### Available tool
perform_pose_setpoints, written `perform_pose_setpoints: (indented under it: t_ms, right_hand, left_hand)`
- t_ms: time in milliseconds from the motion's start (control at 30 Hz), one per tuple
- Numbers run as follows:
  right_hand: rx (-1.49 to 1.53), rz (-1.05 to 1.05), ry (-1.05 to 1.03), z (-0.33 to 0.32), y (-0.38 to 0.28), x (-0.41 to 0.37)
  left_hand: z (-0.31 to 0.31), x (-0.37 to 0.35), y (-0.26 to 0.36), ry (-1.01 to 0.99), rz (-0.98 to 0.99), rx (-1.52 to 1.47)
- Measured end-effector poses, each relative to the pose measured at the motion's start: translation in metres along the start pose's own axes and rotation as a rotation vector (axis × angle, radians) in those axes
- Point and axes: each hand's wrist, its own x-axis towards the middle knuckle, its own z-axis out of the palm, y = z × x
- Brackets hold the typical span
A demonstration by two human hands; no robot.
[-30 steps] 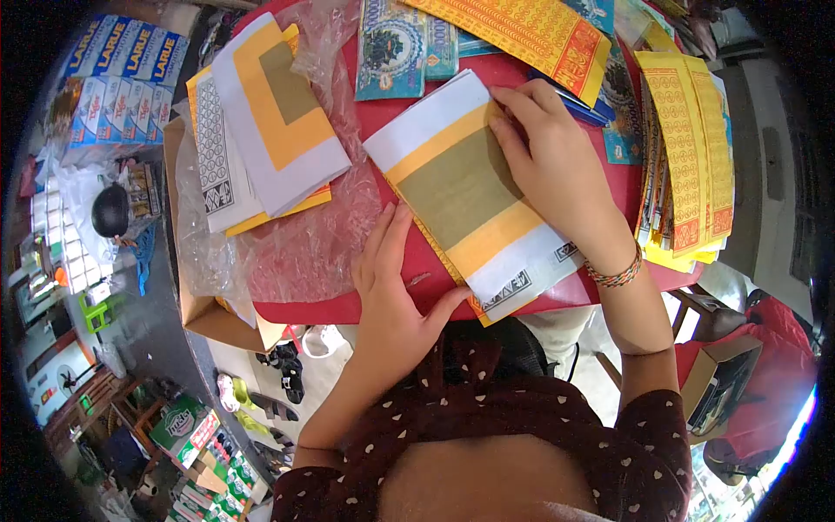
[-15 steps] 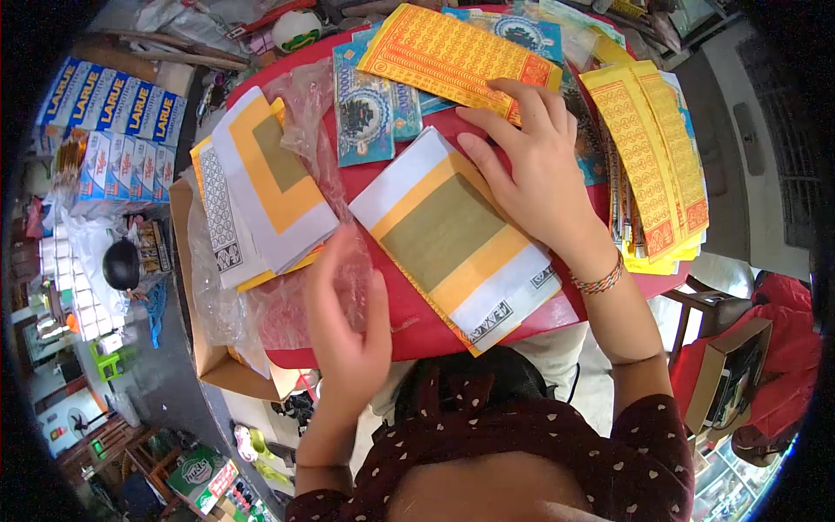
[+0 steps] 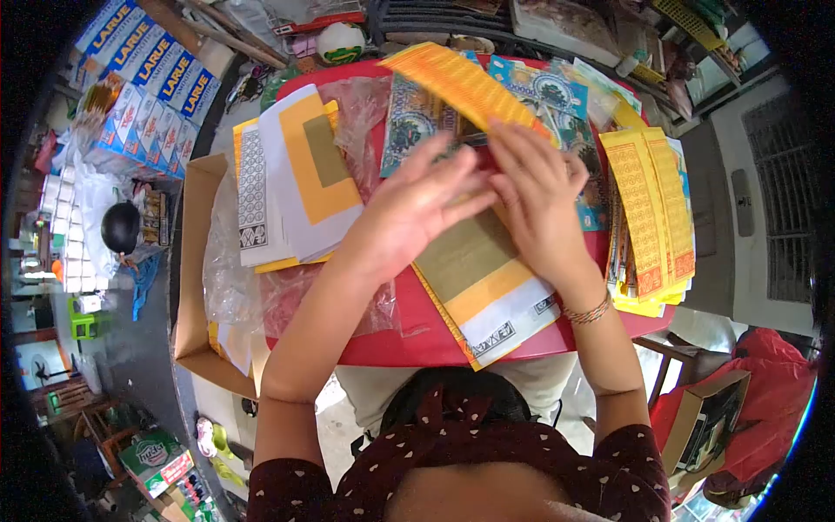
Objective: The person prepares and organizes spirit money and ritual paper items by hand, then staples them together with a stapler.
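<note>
My right hand (image 3: pixel 539 204) is closed at the near right end of a yellow paper strip (image 3: pixel 461 83) with red print, which bends and looks partly raised. Beside it my left hand (image 3: pixel 417 209), blurred, reaches across with fingers apart; no object shows in it. Below both hands lies a stack of white paper sheets (image 3: pixel 474 270) with an orange band and a dull gold rectangle, its upper part covered by the hands. Blue banknote-like papers (image 3: pixel 561 94) lie under and behind the strip.
A second pile of white and gold sheets (image 3: pixel 278 196) rests on clear plastic wrapping at the left of the red table (image 3: pixel 383 335). More yellow printed strips (image 3: pixel 639 209) are stacked at the right. An open cardboard box (image 3: pixel 196 261) stands against the table's left side.
My left hand has moved up and right from the near left to beside my right hand. The yellow strip has bent and shifted. The head view has shifted slightly.
</note>
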Motion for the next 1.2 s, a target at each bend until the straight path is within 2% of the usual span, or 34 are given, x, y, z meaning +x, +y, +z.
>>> perform_pose_setpoints:
  t_ms: [33, 67, 100, 167, 300, 467, 567, 700, 767, 800, 833, 867, 900, 933, 967, 1000, 1067, 1100, 1167, 1200]
  right_hand:
    - [0.015, -0.043, -0.017, 0.000, -0.004, -0.001]
    - [0.065, -0.080, -0.034, 0.000, -0.007, -0.001]
    - [0.055, -0.065, -0.033, 0.000, -0.009, -0.001]
    - [0.143, -0.189, -0.051, -0.001, -0.012, -0.001]
    - [0.229, -0.229, -0.125, -0.006, -0.014, -0.001]
    - [0.242, -0.279, -0.150, -0.002, -0.015, -0.001]
    - [0.235, -0.346, -0.205, -0.003, -0.018, -0.003]
    - [0.301, -0.285, -0.123, -0.006, -0.015, -0.001]
    - [0.310, -0.248, -0.087, -0.006, -0.007, 0.002]
    - [0.256, -0.114, -0.052, -0.005, -0.001, 0.004]
    - [0.202, 0.018, -0.018, -0.004, 0.004, 0.007]
    - [0.199, 0.013, -0.025, -0.003, 0.010, 0.009]
    - [0.129, 0.112, -0.074, -0.001, 0.017, 0.011]
    - [0.057, 0.211, -0.118, 0.002, 0.022, 0.014]
    - [0.052, 0.210, -0.119, 0.005, 0.028, 0.019]
    - [0.061, 0.264, -0.151, 0.009, 0.033, 0.024]
    - [0.090, 0.382, -0.189, 0.016, 0.042, 0.040]
    - [0.086, 0.377, -0.192, 0.022, 0.049, 0.047]
    - [0.084, 0.446, -0.249, 0.039, 0.064, 0.057]
    - [0.083, 0.440, -0.249, 0.044, 0.067, 0.061]
  left_hand:
    - [-0.002, 0.000, 0.001, 0.083, 0.057, -0.093]
    - [-0.008, -0.001, 0.004, 0.005, 0.127, -0.077]
    - [-0.012, 0.000, 0.007, -0.007, 0.114, -0.077]
    - [-0.018, 0.002, 0.011, 0.086, 0.311, 0.173]
    - [-0.033, -0.004, 0.024, 0.155, 0.339, 0.097]
    - [-0.038, -0.002, 0.032, 0.214, 0.382, 0.183]
    - [-0.031, -0.004, 0.027, 0.203, 0.423, 0.030]
    - [-0.052, -0.010, 0.055, 0.297, 0.489, -0.098]
    - [-0.074, -0.018, 0.071, 0.516, 0.640, 0.055]
    - [-0.081, -0.021, 0.079, 0.516, 0.645, 0.050]
    - [-0.087, -0.025, 0.086, 0.588, 0.646, 0.243]
    - [-0.092, -0.028, 0.090, 0.659, 0.639, 0.435]
    - [-0.100, -0.029, 0.091, 0.664, 0.636, 0.427]
    - [-0.109, -0.027, 0.091, 0.769, 0.629, 0.648]
    - [-0.115, -0.026, 0.090, 0.868, 0.617, 0.871]
    - [-0.116, -0.026, 0.089, 0.866, 0.619, 0.865]
    - [-0.119, -0.026, 0.085, 1.023, 0.490, 1.321]
    - [-0.119, -0.023, 0.080, 1.027, 0.490, 1.314]
    - [-0.113, -0.014, 0.068, 1.106, 0.766, 1.634]
    - [-0.103, -0.016, 0.067, 1.049, 0.764, 1.676]
